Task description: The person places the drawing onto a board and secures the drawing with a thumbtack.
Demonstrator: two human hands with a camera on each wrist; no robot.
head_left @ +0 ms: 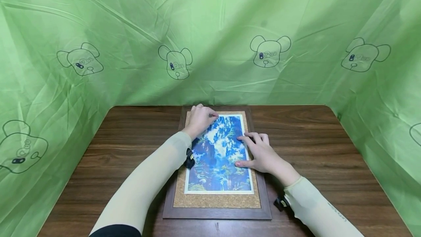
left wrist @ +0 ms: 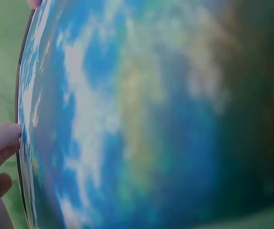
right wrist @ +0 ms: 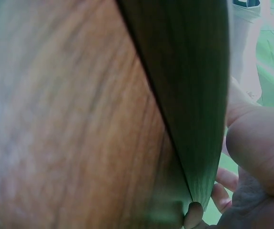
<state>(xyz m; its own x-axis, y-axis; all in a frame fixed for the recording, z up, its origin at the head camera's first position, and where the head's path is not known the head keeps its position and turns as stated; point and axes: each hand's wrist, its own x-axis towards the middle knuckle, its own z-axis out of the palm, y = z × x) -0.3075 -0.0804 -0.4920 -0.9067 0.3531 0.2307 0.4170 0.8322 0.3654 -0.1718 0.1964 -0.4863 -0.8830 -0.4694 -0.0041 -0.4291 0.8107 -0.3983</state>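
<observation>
A blue landscape picture (head_left: 220, 153) with a white border lies on a cork board (head_left: 217, 201) in a dark wooden frame. My left hand (head_left: 201, 120) is at the picture's top left corner, thumb and forefinger tips close together there. Whether anything is between those tips is hidden. Close up in the left wrist view, the picture (left wrist: 94, 95) fills most of the space, with left fingers (left wrist: 5, 136) touching its far edge. My right hand (head_left: 263, 154) rests spread across the picture's right edge, thumb and fingers on the print. The right wrist view shows that hand (right wrist: 263, 148) beside the frame's dark side (right wrist: 194, 95).
The board lies on a brown wood-grain table (head_left: 131, 138) near its middle, reaching the back edge. Green cloth (head_left: 210, 17) printed with bear-head outlines hangs behind the table and at both sides. A small dark wrist camera (head_left: 281, 203) sits beside the right forearm.
</observation>
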